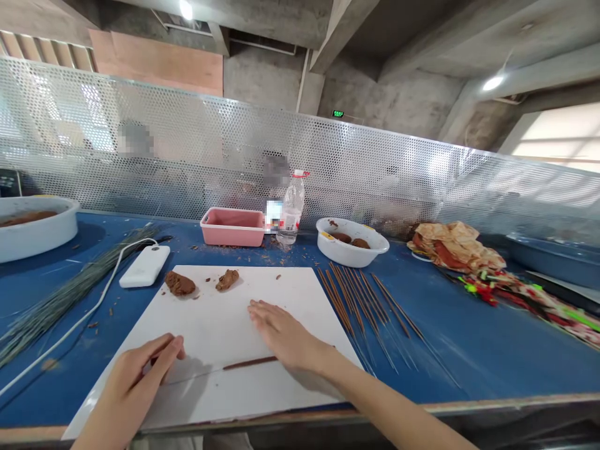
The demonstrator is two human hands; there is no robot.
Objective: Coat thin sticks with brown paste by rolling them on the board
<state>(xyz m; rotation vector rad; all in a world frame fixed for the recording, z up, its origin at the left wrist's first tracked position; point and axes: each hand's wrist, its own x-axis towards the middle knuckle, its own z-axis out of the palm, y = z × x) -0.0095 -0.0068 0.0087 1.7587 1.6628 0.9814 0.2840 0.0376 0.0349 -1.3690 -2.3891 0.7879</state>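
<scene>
A thin wire stick coated in brown paste (248, 363) lies across the white board (276, 397). My right hand (281, 334) is laid flat over its coated right part, fingers stretched out and palm down. The stick's bare wire end runs left to my left hand (140, 369), whose thumb and fingers are pinched together around it; the exact grip is partly hidden. Two lumps of brown paste, a larger one (180, 284) and a smaller one (227, 280), rest near the board's far edge with crumbs around them.
Several coated sticks (360, 297) lie right of the board. Behind stand a pink tray (233, 236), a water bottle (293, 212) and a white basin (349, 253) with brown lumps. To the left are a white power bank (145, 265), its cable and bare wires (79, 287).
</scene>
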